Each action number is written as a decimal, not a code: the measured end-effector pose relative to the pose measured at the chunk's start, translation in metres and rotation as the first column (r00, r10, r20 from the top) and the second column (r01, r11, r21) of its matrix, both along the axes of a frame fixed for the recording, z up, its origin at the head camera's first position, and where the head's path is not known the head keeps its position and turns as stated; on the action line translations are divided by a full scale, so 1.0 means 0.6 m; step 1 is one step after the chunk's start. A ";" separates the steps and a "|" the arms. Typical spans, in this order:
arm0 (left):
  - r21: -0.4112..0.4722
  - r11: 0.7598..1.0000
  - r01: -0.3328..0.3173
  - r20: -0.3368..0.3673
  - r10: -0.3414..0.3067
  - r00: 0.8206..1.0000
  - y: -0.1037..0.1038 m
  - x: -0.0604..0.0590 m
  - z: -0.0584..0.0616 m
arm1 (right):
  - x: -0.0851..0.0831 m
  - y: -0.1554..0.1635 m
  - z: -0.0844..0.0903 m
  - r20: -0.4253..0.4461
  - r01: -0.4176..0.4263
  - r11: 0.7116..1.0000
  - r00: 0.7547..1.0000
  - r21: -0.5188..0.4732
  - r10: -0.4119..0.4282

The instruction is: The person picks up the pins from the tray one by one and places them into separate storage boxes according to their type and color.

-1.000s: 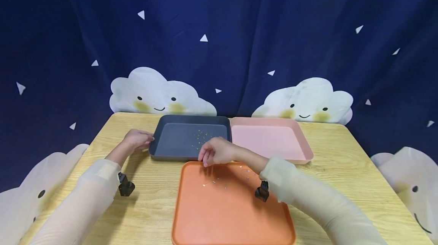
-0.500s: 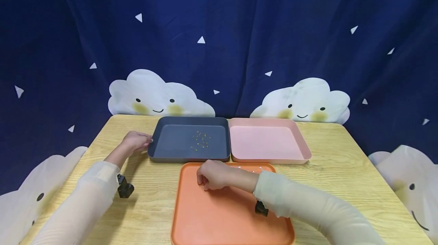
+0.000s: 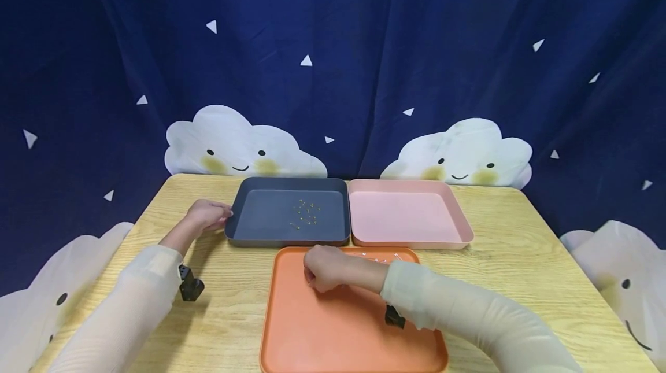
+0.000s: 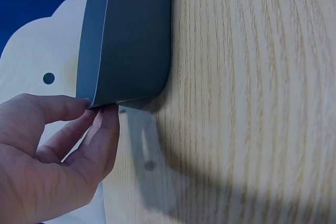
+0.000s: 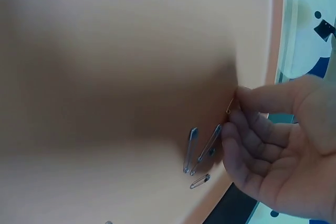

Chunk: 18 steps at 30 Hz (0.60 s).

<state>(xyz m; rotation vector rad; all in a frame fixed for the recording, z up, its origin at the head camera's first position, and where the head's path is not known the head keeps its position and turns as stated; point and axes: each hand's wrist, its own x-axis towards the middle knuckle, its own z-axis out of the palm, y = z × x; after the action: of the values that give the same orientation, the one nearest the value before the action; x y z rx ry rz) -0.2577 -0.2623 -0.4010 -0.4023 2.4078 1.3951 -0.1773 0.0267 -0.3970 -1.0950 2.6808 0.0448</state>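
My left hand pinches the left rim of the dark grey tray, thumb inside and fingers outside, as the left wrist view shows. My right hand is low over the far part of the orange tray. In the right wrist view, its thumb and index finger pinch a small gold safety pin. Beside those fingertips, several silver safety pins lie on the orange tray. Small gold safety pins are scattered in the grey tray.
A pink tray stands against the grey tray's right side. All three trays are on a wooden table. Behind it hangs a dark blue curtain with clouds and white triangles.
My right hand has come down from the grey tray's front edge into the orange tray, then shifted slightly right, with a gold safety pin now pinched. My left hand stays at the grey rim.
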 end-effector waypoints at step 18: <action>-0.013 1.000 0.009 -0.013 -0.009 1.000 0.000 0.002 0.001 | -0.033 0.029 -0.003 0.661 0.273 0.912 0.750 -0.307 -0.002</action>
<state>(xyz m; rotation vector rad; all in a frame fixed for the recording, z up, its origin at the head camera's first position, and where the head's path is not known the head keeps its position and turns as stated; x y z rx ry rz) -0.2562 -0.2623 -0.4007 -0.3860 2.4267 1.3831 -0.1970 0.0440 -0.3989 -0.7838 2.1406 -0.7876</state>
